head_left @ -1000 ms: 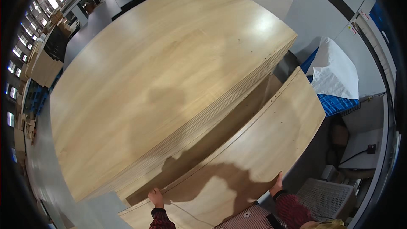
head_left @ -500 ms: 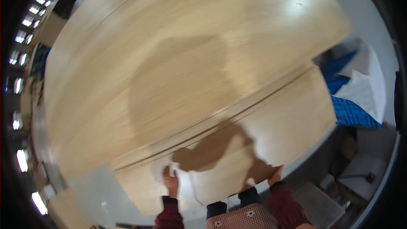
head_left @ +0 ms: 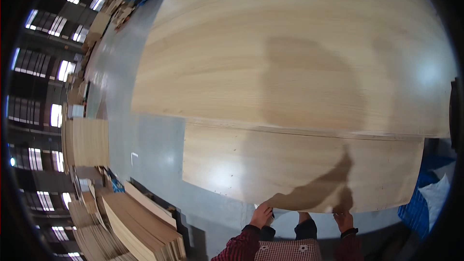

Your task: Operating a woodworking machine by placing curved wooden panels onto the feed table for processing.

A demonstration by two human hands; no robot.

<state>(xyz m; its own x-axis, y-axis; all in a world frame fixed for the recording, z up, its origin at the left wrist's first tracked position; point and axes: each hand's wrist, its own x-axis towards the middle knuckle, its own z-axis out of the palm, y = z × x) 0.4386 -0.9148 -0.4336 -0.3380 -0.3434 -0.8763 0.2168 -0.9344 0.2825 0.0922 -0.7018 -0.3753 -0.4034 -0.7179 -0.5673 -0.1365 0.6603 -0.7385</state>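
A narrow pale wood-grain board (head_left: 299,164) lies along the near side of a much larger board (head_left: 217,67) of the same colour. My left hand (head_left: 262,215) is at the narrow board's near edge, fingers curled, with a small white thing (head_left: 272,216) partly showing beside them. Farther right, my right hand (head_left: 344,222) grips the same edge, its fingertips against the board. Small dark holes dot the narrow board's left part. The undersides of both hands' grips are hidden.
Stacked boards (head_left: 145,227) stand at the lower left, with another stack (head_left: 90,141) beyond them. Grey floor (head_left: 154,145) runs along the boards' left side. At the right are a blue item (head_left: 416,212) and white sheeting (head_left: 437,195).
The view has turned, so the boards now lie nearly level across it. My left hand has gone from over the narrow board to its near edge; my right hand remains at the edge.
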